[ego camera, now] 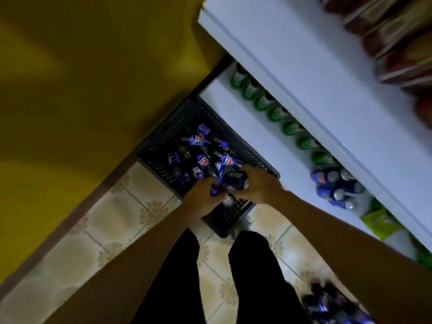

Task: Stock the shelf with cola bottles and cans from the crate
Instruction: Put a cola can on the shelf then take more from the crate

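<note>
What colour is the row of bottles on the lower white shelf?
Green. The row of green bottles shows in the head view, slightly blurred.

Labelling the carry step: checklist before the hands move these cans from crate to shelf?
1. Right hand gripping the dark cola can: ok, fingers curled round it.
2. Left hand gripping a blue can: ok; how many it holds, cannot tell.
3. Cans lifted clear of the crate: cannot tell; the hands are over its near corner.
4. Bare space on the shelf: ok, beside the stocked cola cans.
5. Green bottles out of the way: ok, lined along the back.
</note>
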The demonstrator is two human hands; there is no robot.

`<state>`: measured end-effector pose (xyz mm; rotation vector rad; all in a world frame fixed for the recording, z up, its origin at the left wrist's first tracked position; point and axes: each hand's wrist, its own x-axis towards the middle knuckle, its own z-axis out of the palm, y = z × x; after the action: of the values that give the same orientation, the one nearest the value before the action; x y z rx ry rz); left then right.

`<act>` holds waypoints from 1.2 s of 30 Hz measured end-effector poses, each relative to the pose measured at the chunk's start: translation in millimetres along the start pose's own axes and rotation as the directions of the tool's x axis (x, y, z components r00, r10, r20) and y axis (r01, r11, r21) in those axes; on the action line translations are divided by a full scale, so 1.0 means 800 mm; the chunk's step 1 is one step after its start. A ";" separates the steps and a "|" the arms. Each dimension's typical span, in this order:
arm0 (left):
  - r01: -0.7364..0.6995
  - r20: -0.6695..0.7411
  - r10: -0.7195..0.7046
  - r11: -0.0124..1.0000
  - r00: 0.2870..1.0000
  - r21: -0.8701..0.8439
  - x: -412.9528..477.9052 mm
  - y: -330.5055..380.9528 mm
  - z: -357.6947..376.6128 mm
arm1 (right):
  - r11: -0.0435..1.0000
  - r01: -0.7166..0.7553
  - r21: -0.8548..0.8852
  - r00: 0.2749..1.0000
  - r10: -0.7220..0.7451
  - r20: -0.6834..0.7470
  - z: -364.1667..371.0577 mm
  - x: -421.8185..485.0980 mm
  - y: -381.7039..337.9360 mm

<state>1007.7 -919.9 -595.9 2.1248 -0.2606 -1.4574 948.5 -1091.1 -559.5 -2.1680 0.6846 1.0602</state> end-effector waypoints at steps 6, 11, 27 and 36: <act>-0.239 -0.010 0.245 0.955 0.970 0.174 -0.148 0.044 -0.045 | 0.916 -0.134 0.378 0.982 0.175 -0.076 -0.041 -0.159 -0.050; -0.436 0.092 0.436 0.817 0.895 0.377 -0.197 0.056 -0.032 | 0.726 -0.184 0.663 0.958 0.282 -0.043 -0.018 -0.236 -0.065; -0.479 0.148 0.473 0.878 0.869 0.007 -0.362 0.090 0.139 | 0.138 0.293 0.946 0.855 0.405 -0.324 0.145 -0.500 0.087; 0.353 0.784 0.361 0.742 0.506 -0.569 -0.526 0.076 0.292 | -0.361 0.534 0.765 0.829 0.403 -0.388 0.296 -0.628 0.151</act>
<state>637.9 -858.3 -287.6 0.6339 -0.0482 -2.1106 476.5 -913.2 -298.2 -0.5985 1.0606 -0.5874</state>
